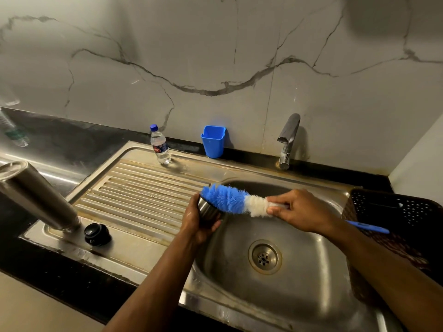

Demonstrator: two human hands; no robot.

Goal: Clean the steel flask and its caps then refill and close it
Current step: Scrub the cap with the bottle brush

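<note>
My left hand (195,222) grips a small steel cap (208,210) at the left rim of the sink bowl (299,271). A blue and white bottle brush (230,198) lies with its bristles across the cap's mouth. My right hand (303,210) pinches the brush where the white bristles end, and its blue handle (369,227) sticks out behind the wrist. The tall steel flask (36,197) stands on the drainboard at the left with its mouth open. A black inner cap (97,234) sits beside the flask's base.
A small water bottle with a blue cap (160,145) stands at the back of the ribbed drainboard (134,195). A blue plastic holder (213,141) hangs against the marble wall. The tap (287,140) is off. A dark perforated basket (393,212) sits right of the sink.
</note>
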